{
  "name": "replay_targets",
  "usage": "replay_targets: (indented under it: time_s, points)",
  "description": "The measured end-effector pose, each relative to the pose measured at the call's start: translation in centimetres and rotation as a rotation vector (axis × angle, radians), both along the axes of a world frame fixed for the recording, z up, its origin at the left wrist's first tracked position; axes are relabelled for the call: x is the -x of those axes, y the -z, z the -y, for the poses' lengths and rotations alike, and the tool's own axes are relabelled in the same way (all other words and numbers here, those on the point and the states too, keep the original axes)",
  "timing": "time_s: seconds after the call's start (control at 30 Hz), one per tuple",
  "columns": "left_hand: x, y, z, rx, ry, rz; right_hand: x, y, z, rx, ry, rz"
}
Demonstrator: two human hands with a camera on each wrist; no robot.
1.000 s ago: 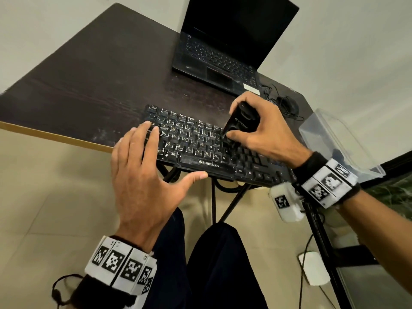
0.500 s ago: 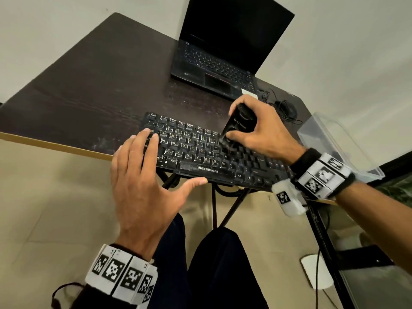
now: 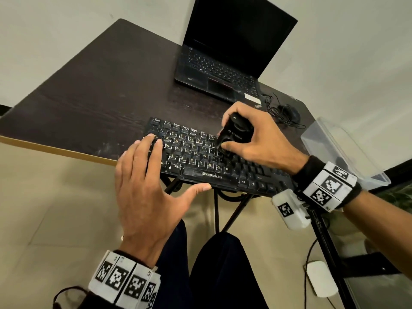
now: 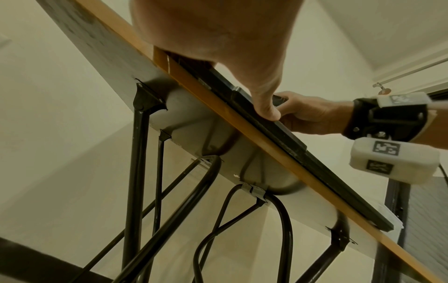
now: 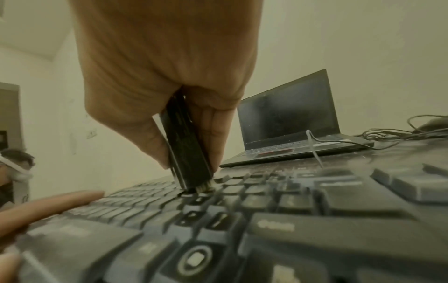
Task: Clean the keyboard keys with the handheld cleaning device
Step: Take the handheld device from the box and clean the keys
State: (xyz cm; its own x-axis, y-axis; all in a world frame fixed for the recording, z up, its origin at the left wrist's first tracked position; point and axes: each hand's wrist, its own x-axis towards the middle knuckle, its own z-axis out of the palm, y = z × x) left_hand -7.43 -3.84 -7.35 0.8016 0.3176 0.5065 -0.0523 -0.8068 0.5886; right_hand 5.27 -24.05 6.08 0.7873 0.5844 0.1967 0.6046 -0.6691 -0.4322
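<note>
A dusty black keyboard [image 3: 196, 157] lies along the near edge of the dark table [image 3: 93, 94]. My right hand [image 3: 256, 141] grips a small black handheld cleaning device [image 3: 234, 132], nozzle down on the keys at the keyboard's middle. In the right wrist view the cleaning device [image 5: 186, 153] stands nearly upright with its brush tip touching a key of the keyboard [image 5: 266, 210]. My left hand [image 3: 145, 188] lies flat with straight fingers on the keyboard's left end. Its thumb touches the front edge, as the left wrist view shows: left hand [image 4: 242, 57], keyboard [image 4: 278, 122].
An open black laptop [image 3: 227, 59] with a dark screen stands behind the keyboard. A black mouse [image 3: 289, 112] with tangled cable lies at the right rear. A clear plastic box [image 3: 343, 148] sits at the right table edge. Black table legs [image 4: 138, 172] run under the top.
The right hand has slid the cleaning device slightly along the middle keys. The left hand has stayed on the keyboard's left end.
</note>
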Motion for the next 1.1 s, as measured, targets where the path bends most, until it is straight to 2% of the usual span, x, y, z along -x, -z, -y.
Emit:
replay_targets:
  time_s: [0.13, 0.27, 0.4, 0.53, 0.67, 0.8, 0.93, 1.1]
  points:
    - [0.1, -0.1, 0.0, -0.007, 0.004, 0.001, -1.7, -0.5, 0.6, 0.001, 0.164, 0.003]
    - [0.1, 0.0, 0.0, -0.002, 0.009, -0.007, -1.4, -0.3, 0.2, 0.012, 0.098, -0.004]
    - [0.1, -0.1, 0.0, -0.011, 0.003, -0.009, -2.6, -0.6, 0.4, 0.01, 0.219, -0.014]
    - [0.1, -0.1, 0.0, 0.002, -0.001, -0.005, -1.8, -0.3, -0.2, 0.004, 0.12, -0.031]
    - [0.2, -0.1, 0.0, -0.009, 0.002, -0.021, -2.9, -0.4, 0.0, 0.004, 0.222, 0.002]
    - [0.1, -0.2, 0.1, 0.009, -0.001, -0.023, -1.7, -0.3, -0.8, 0.0, 0.073, -0.03]
    - [0.2, -0.2, 0.0, -0.004, 0.001, -0.017, -3.0, -0.5, -1.0, 0.03, 0.16, 0.015]
    - [0.1, -0.4, 0.1, 0.028, 0.001, -0.041, -2.4, -0.5, -1.5, 0.044, 0.042, -0.028]
